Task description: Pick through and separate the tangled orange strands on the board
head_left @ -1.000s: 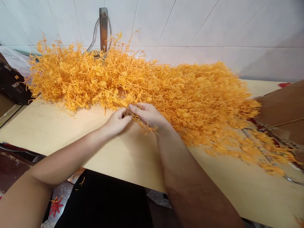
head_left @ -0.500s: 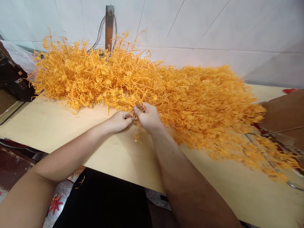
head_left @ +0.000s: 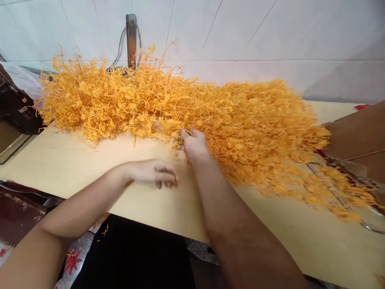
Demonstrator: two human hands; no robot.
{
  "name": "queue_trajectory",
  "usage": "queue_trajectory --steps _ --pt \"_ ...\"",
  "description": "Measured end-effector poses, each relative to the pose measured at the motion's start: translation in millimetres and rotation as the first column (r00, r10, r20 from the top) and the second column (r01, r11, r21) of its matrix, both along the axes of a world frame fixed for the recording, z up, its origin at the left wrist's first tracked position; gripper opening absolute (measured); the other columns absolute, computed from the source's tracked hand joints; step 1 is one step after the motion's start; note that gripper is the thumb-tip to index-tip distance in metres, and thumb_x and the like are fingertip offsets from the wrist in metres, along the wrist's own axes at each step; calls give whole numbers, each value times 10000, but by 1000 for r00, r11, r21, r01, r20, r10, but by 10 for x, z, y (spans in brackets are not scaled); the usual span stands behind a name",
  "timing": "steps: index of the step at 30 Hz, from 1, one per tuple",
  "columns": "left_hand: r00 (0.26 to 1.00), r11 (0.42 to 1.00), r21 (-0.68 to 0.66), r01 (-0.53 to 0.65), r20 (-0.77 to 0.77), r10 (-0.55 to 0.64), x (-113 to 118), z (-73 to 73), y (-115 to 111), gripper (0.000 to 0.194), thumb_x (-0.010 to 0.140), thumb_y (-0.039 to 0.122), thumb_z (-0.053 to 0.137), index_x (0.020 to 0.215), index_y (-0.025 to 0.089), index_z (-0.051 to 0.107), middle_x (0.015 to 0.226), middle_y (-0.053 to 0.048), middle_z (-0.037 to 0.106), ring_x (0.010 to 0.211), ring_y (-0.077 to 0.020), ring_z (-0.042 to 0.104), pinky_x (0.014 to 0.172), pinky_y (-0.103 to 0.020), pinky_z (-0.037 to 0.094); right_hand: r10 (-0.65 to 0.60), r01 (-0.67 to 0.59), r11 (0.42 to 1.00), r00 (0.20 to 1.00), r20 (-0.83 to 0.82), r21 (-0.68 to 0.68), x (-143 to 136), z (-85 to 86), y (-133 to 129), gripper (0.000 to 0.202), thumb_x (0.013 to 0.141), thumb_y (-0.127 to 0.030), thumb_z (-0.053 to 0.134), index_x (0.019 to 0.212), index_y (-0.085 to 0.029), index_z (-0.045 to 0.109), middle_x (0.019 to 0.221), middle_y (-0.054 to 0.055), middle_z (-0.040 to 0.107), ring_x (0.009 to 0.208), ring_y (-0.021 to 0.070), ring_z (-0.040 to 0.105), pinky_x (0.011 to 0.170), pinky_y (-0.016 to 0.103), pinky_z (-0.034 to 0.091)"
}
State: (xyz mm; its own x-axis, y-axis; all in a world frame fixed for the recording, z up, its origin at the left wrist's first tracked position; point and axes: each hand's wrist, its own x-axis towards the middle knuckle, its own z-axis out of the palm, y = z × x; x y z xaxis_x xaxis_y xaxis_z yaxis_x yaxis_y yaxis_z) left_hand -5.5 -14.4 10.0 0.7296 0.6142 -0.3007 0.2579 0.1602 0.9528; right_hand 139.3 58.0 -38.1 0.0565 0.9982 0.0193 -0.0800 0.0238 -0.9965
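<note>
A long heap of orange sprigs, with thin stems and small star-shaped tips, spreads across the pale tabletop. At its front edge, my right hand is closed with thumb and fingers pinching an orange stem. My left hand is over the bare wood in front of the heap, apart from my right hand. Its fingers are bent and smeared by motion. A small orange-yellow bit shows at its fingertips, but whether they grip it is unclear.
A black item with white lettering stands at the left edge. Brown cardboard and a metal rod are at the right. Behind the heap, an upright metal bracket with a cable stands before the white wall.
My left hand has come away from the heap's edge and my right hand, moving towards me. My right hand stays closed at the heap, turned slightly. The view has shifted a little.
</note>
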Motion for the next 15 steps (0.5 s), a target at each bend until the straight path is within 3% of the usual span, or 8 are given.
queue_trajectory --steps 3,5,7,10,12,15 --pt "934 934 -84 -347 62 352 -60 -87 148 204 636 39 433 725 114 600 650 -22 616 556 -85 564 497 -188 442 157 -177 980 969 -192 -88 -2 110 -128 306 548 -369 699 666 -173 495 614 -34 520 529 71 471 533 229 396" --pt "861 867 -124 -483 113 496 -125 -133 250 255 582 22 381 712 108 582 593 -18 586 498 -79 538 441 -173 394 319 -350 932 915 -248 -91 -11 171 -197 291 534 -341 731 630 -162 523 621 -13 547 568 87 507 567 242 419" --pt "826 839 -152 -522 154 542 -177 -149 296 225 596 39 377 691 101 571 526 -5 518 439 -63 471 404 -165 340 385 -417 906 881 -276 -66 -2 215 -230 275 541 -330 742 609 -160 537 613 -5 553 591 98 522 590 253 430" --pt "825 841 -193 -505 178 536 -185 -132 267 139 724 182 464 729 97 575 504 30 412 418 -35 369 396 -153 288 374 -398 917 872 -315 -11 16 252 -242 252 556 -313 741 634 -173 547 655 -3 570 658 115 548 643 270 445" --pt "827 847 -187 -497 195 528 -153 -121 227 226 722 324 582 798 112 572 525 54 367 424 -19 317 392 -138 233 382 -403 915 869 -314 -2 9 261 -251 245 570 -313 733 668 -185 548 690 -5 582 712 127 561 689 283 450" --pt "812 850 -148 -506 248 528 -104 -131 199 368 625 414 697 811 139 538 534 74 319 427 -7 258 390 -134 158 426 -451 892 859 -285 -25 -21 259 -270 256 573 -328 729 683 -191 543 691 -6 588 729 135 563 731 296 450"
